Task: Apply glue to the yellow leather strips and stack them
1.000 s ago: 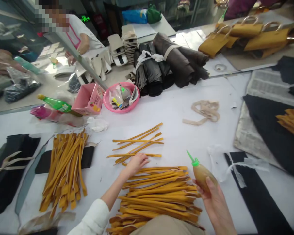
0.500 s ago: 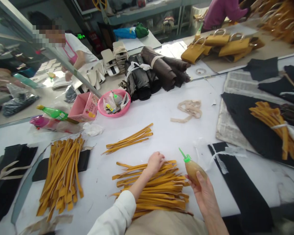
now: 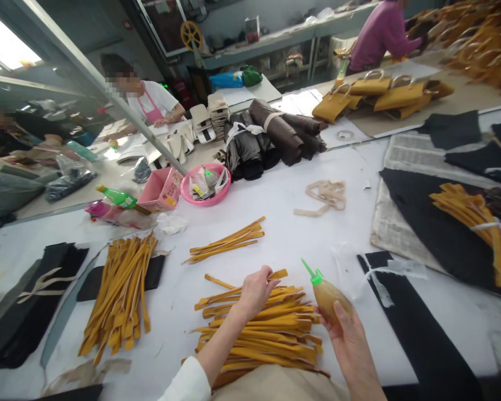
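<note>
My left hand [image 3: 254, 289] is closed in a pinch on the end of a mustard-yellow strip [image 3: 277, 274], lifted slightly off the big pile of yellow strips [image 3: 263, 328] in front of me. My right hand [image 3: 345, 334] grips a small glue bottle [image 3: 326, 294] with a green nozzle pointing up and left, just right of the pile. A smaller, tidy bunch of strips [image 3: 227, 243] lies farther out on the white table [image 3: 284, 234].
Another heap of yellow strips [image 3: 119, 292] lies left on black pieces. A pink bowl [image 3: 206, 185], pink box [image 3: 161, 189], green bottle [image 3: 117, 197] and dark leather rolls [image 3: 271, 136] stand behind. Black sheets [image 3: 442, 228] and bundled strips lie right. Other people work at far tables.
My left hand left the far bunch of strips, came back to the near pile and pinched up a strip end. The bottle hand stayed put; the view tilted up.
</note>
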Demonstrator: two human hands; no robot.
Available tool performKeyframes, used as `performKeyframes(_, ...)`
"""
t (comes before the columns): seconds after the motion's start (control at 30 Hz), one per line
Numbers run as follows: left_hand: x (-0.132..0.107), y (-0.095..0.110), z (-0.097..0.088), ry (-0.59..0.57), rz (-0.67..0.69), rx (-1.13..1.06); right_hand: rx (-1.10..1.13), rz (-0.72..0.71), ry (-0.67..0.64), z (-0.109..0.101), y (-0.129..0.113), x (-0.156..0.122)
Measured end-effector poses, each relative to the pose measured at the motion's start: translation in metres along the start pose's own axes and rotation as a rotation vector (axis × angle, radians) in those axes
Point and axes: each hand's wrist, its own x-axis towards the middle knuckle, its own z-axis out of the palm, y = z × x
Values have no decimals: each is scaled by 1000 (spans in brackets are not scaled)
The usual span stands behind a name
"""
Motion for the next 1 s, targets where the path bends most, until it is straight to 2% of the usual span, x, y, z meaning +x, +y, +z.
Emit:
performKeyframes(0.1, -30, 5, -26, 170, 43, -161, -5, 25, -56, 7, -2, -4)
performKeyframes(0.2, -58, 9, -44, 196, 16, -316, -28, 44, -119, 17, 0, -9)
performKeyframes(0.3, -80, 10, -52, 207, -62, -441, -55, 69, -161, 25, 4, -19)
performKeyframes(0.43, -100, 10, -51, 306, -152, -511, -92, 86, -221, 28, 11, -37)
performKeyframes(0.57, -107, 14, -43, 433, -195, -522, -107, 83, -258, 24, 16, -51)
performKeyframes(0.73, -109, 23, -34, 443, -203, -515, -132, 81, -263, 21, 17, -60)
performKeyframes(1.0, -114, 29, -30, 405, -138, -578, -169, 44, -259, 14, 15, -65)
